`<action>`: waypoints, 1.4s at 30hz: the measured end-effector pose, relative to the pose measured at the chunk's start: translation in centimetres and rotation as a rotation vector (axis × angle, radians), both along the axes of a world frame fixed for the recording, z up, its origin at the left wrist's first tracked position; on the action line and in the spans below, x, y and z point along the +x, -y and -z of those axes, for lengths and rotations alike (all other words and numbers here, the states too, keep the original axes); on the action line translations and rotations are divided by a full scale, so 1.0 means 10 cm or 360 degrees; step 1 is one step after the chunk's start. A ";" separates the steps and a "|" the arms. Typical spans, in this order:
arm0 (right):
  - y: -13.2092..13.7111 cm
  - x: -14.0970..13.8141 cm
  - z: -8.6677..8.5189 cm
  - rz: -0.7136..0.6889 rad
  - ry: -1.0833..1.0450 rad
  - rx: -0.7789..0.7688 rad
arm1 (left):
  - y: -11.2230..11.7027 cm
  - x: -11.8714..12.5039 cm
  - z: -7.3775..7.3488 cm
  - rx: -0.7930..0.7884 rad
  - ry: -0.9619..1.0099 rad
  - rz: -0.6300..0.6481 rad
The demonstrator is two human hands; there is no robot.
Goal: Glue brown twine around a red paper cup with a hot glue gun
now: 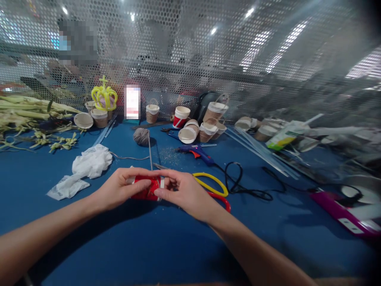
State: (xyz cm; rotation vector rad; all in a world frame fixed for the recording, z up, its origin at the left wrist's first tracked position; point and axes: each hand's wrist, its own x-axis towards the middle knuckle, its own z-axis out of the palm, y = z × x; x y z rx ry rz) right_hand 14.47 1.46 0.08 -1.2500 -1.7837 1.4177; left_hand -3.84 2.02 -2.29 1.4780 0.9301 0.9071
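A red paper cup [146, 188] lies on its side between my hands, just above the blue table [166, 242]. My left hand [119, 188] grips its left end, fingers wrapped round it. Closed on the right end near the white rim, my right hand [181, 190] pinches with thumb and fingers. A thin strand of twine [149, 153] runs up from the cup to a grey twine ball [141, 136] farther back. Scissors with yellow and red handles [212, 186] lie just right of my right hand.
A blue glue gun [198, 152] with a black cord [238, 182], clear glue sticks [256, 151], several paper cups [190, 129], a crumpled white bag [89, 163], green leaves [26, 115] and a yellow crown [104, 97] lie around. A perforated screen stands behind; a person sits beyond it.
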 end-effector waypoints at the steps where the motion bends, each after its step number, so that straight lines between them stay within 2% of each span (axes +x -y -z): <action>1: 0.00 0.00 -0.01 -0.0008 0.0019 -0.0005 | 0.00 0.00 0.00 0.0036 -0.0036 0.0012; 13: 0.00 0.01 -0.02 0.0007 0.0095 0.0039 | -0.04 -0.04 0.00 0.0255 -0.0474 0.0140; 17: -0.01 0.01 0.00 0.0020 0.0078 0.0040 | -0.03 -0.01 0.02 0.0109 -0.0320 0.0107; 24: -0.06 0.03 0.02 0.0016 -0.0046 0.0036 | -0.06 0.04 0.04 -0.0207 -0.0041 -0.0109; 30: -0.06 0.00 0.02 0.0031 -0.0095 0.0025 | -0.05 0.04 0.03 -0.0398 0.0125 -0.0151; 34: -0.05 0.01 -0.03 -0.0001 0.0117 0.0205 | -0.03 0.04 0.01 -0.0492 0.0178 -0.0188; 36: -0.09 0.05 -0.08 0.0037 0.0345 0.0335 | -0.03 0.03 0.01 -0.0531 0.0216 -0.0209; 40: -0.32 0.27 -0.20 0.0395 0.1125 0.0581 | -0.04 -0.01 -0.02 -0.0556 0.0258 -0.0250; 42: -0.51 0.44 -0.20 0.0599 0.1323 0.0619 | -0.05 -0.02 -0.04 -0.0560 0.0251 -0.0274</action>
